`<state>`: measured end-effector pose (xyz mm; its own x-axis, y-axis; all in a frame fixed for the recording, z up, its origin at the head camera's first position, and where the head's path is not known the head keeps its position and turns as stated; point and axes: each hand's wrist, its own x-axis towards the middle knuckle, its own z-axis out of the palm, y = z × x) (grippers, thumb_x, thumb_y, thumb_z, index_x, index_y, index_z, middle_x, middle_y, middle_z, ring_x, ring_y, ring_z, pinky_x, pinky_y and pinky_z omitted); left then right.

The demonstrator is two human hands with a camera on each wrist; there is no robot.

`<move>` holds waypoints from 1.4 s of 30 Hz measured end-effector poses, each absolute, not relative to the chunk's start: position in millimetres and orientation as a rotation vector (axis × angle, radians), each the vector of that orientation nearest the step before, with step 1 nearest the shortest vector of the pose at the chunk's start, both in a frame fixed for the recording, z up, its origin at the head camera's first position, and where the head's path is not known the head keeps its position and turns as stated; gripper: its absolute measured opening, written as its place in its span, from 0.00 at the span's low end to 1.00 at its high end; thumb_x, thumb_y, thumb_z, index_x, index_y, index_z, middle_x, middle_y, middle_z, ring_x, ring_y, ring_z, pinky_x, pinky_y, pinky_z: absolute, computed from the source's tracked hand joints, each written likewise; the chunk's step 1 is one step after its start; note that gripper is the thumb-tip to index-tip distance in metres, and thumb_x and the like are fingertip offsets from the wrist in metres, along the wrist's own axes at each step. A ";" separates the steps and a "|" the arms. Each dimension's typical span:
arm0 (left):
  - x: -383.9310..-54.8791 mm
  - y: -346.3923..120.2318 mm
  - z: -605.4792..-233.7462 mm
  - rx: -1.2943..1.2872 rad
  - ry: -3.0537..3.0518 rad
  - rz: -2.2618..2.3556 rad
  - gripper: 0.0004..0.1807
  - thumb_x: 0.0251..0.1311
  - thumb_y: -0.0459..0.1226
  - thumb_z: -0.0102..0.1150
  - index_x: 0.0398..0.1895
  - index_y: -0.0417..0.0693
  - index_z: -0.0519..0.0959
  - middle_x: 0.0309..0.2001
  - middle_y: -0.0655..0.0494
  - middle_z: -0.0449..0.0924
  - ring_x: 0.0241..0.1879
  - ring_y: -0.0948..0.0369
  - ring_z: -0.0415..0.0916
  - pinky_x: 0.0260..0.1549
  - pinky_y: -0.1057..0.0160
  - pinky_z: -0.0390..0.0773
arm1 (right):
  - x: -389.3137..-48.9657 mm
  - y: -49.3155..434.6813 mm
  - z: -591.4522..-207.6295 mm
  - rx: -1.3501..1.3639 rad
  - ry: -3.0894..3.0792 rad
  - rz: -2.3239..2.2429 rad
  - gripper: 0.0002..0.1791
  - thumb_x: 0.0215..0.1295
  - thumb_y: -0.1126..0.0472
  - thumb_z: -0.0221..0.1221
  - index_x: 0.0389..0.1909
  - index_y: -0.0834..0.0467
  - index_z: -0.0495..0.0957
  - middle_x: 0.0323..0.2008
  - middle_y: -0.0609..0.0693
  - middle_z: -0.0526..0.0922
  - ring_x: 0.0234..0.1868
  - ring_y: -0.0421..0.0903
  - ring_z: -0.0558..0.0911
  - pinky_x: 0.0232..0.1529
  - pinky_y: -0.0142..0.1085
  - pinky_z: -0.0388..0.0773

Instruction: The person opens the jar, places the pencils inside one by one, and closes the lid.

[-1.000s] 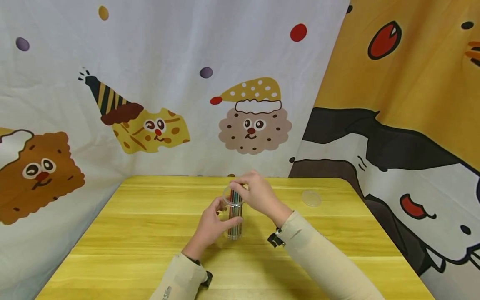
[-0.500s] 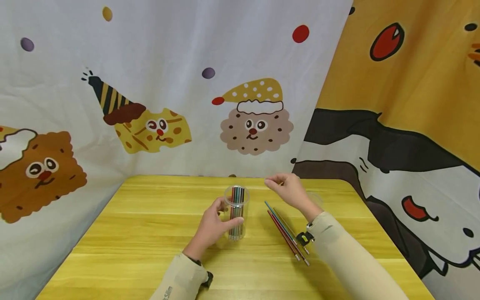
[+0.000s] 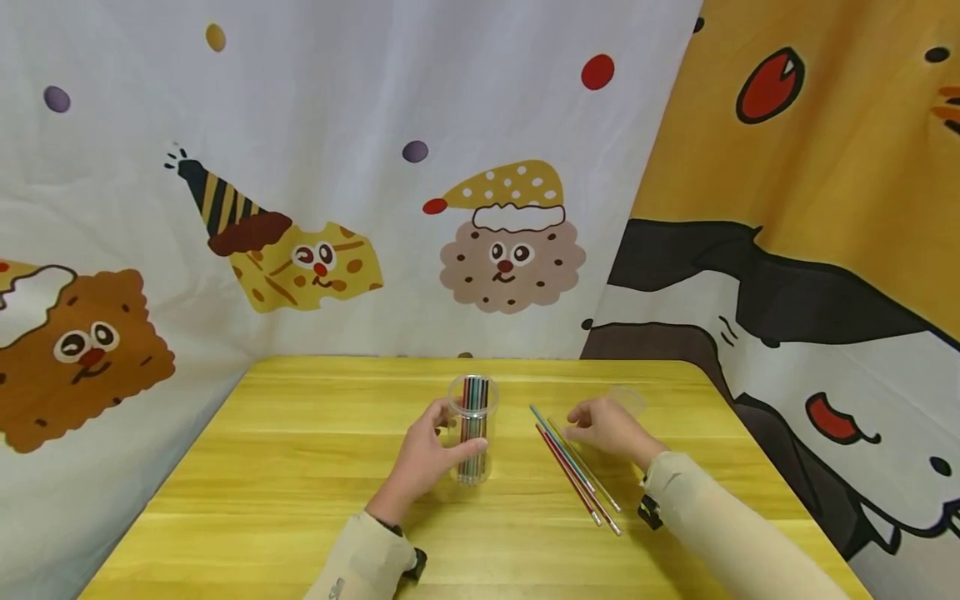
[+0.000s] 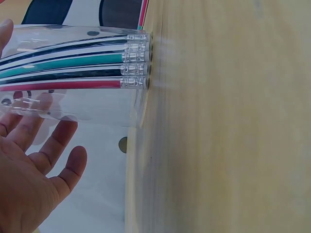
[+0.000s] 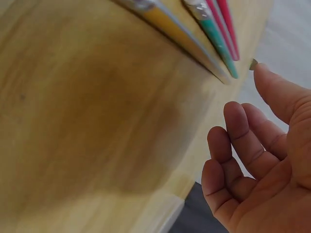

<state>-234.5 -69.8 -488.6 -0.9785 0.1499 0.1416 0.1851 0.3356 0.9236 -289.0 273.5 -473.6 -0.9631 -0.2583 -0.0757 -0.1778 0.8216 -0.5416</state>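
My left hand [image 3: 426, 454] grips a clear plastic cylinder [image 3: 491, 433] that stands upright on the table, thumb on the near side and fingers behind. A bundle of striped pencils [image 3: 474, 396] stands inside it; their metal ferrules and eraser ends [image 4: 135, 69] point down in the left wrist view. On the table to the right lie several loose pencils [image 3: 573, 467], red, blue and yellow. Just right of their far ends is my right hand [image 3: 611, 427], fingers loosely bent and holding nothing. In the right wrist view, a gap separates its fingers [image 5: 238, 121] from the yellow pencil [image 5: 184, 39].
A clear round lid [image 3: 628, 400] lies on the wooden table [image 3: 300, 467] behind the right hand, partly covered by it. A printed cloth [image 3: 337, 100] hangs along the table's back edge and sides.
My right hand has left the cylinder's mouth, moved right, and come down beside the loose pencils, which have come into view. My left hand has stayed around the cylinder.
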 end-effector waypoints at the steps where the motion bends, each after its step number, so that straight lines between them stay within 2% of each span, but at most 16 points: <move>1: -234.3 -69.6 -488.4 -0.323 -2.543 -1.765 0.32 0.57 0.57 0.80 0.60 0.61 0.76 0.64 0.52 0.78 0.65 0.49 0.75 0.60 0.41 0.79 | -288.6 273.6 -475.7 -0.340 2.861 -0.821 0.20 0.69 0.52 0.73 0.54 0.62 0.86 0.43 0.50 0.90 0.43 0.45 0.86 0.46 0.45 0.86; 11: -235.3 -67.2 -487.5 -0.335 -2.554 -1.752 0.35 0.57 0.58 0.80 0.64 0.62 0.75 0.65 0.51 0.78 0.65 0.48 0.74 0.60 0.39 0.79 | -289.5 275.4 -488.8 -0.351 2.919 -0.753 0.14 0.66 0.56 0.75 0.48 0.59 0.87 0.40 0.49 0.90 0.42 0.44 0.87 0.45 0.44 0.86; 17: -235.3 -67.3 -487.4 -0.330 -2.550 -1.744 0.33 0.57 0.57 0.80 0.61 0.61 0.75 0.65 0.52 0.78 0.65 0.48 0.75 0.60 0.39 0.79 | -290.5 274.2 -487.2 -0.363 2.926 -0.723 0.11 0.69 0.60 0.72 0.49 0.60 0.87 0.41 0.51 0.90 0.42 0.46 0.87 0.45 0.45 0.86; 25: -236.7 -68.0 -488.7 -0.342 -2.538 -1.756 0.31 0.58 0.57 0.80 0.58 0.61 0.75 0.64 0.52 0.79 0.65 0.48 0.75 0.61 0.39 0.79 | -292.1 274.3 -482.1 -0.324 3.016 -0.509 0.15 0.64 0.62 0.72 0.51 0.61 0.87 0.43 0.56 0.92 0.42 0.52 0.89 0.44 0.51 0.87; 33: -236.3 -69.9 -488.7 -0.325 -2.543 -1.762 0.32 0.57 0.57 0.80 0.59 0.61 0.75 0.65 0.51 0.78 0.65 0.47 0.75 0.59 0.40 0.80 | -296.7 271.0 -480.8 -0.291 3.009 -0.415 0.14 0.63 0.66 0.68 0.49 0.63 0.87 0.48 0.58 0.90 0.49 0.59 0.88 0.53 0.55 0.85; 40: -235.6 -69.9 -488.4 -0.320 -2.549 -1.762 0.31 0.57 0.57 0.80 0.57 0.60 0.75 0.64 0.51 0.79 0.64 0.48 0.75 0.58 0.41 0.80 | -296.3 271.5 -481.5 -0.284 2.966 -0.461 0.15 0.66 0.64 0.68 0.51 0.66 0.87 0.49 0.59 0.90 0.48 0.55 0.88 0.52 0.53 0.86; 42: -235.4 -69.9 -488.0 -0.318 -2.544 -1.763 0.31 0.57 0.57 0.80 0.57 0.60 0.75 0.64 0.51 0.79 0.64 0.48 0.75 0.58 0.41 0.80 | -296.3 273.3 -480.4 -0.295 2.953 -0.516 0.13 0.67 0.65 0.66 0.49 0.66 0.87 0.45 0.57 0.90 0.41 0.51 0.86 0.46 0.49 0.86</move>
<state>-235.4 -69.9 -488.0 -0.9786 0.1501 0.1406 0.1843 0.3370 0.9233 -296.3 273.3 -480.4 -0.9726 -0.2132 -0.0927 -0.1692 0.9225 -0.3468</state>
